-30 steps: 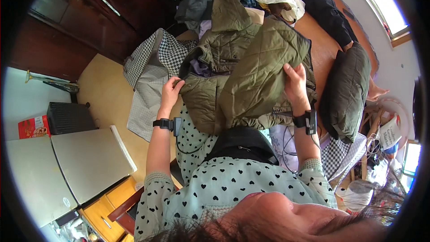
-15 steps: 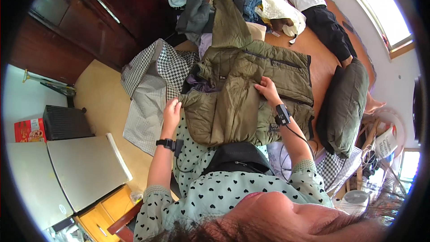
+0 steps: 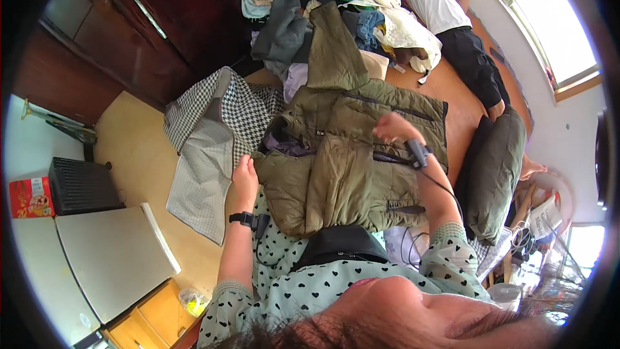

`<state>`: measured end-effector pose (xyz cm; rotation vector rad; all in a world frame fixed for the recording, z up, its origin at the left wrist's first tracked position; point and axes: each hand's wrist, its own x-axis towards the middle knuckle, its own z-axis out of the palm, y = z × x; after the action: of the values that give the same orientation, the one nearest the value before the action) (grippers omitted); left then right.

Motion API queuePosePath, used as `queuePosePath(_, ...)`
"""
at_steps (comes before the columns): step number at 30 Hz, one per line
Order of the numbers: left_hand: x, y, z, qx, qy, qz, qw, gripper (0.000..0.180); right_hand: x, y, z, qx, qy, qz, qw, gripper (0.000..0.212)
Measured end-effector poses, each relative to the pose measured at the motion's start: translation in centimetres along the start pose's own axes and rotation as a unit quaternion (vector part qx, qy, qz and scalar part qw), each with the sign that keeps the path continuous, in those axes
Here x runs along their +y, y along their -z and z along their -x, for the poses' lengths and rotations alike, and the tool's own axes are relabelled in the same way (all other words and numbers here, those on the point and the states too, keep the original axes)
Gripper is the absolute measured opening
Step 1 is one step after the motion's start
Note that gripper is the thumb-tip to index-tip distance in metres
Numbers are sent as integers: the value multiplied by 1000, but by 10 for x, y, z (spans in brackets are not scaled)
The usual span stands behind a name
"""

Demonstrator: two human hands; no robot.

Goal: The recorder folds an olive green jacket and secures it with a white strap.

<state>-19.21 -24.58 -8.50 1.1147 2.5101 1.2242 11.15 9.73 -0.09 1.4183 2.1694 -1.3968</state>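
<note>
Folded further since a moment ago: olive padded jacket (image 3: 352, 155) on the bed edge, sleeve laid across | left hand (image 3: 245, 178) flat, pressing its left edge | right hand (image 3: 392, 128) spread on top | pile of clothes (image 3: 349, 0) beyond apparently unfolded.

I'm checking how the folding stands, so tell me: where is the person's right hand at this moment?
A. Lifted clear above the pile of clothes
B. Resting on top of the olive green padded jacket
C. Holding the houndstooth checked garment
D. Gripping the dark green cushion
B. The right hand lies flat on the olive green padded jacket, while the left hand rests at the jacket's left edge beside the houndstooth checked garment.
</note>
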Motion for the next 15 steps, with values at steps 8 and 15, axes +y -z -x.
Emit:
queuePosePath(8, 11, -5, 1, -10, -23, -17, 1000, 12, -75, 61, -102, 362, 269, -55, 891, 34)
queuePosePath(15, 20, 2, 4, -51, -1, -22, 998, 15, -124, 54, -176, 366, 38, 83, 926, 47)
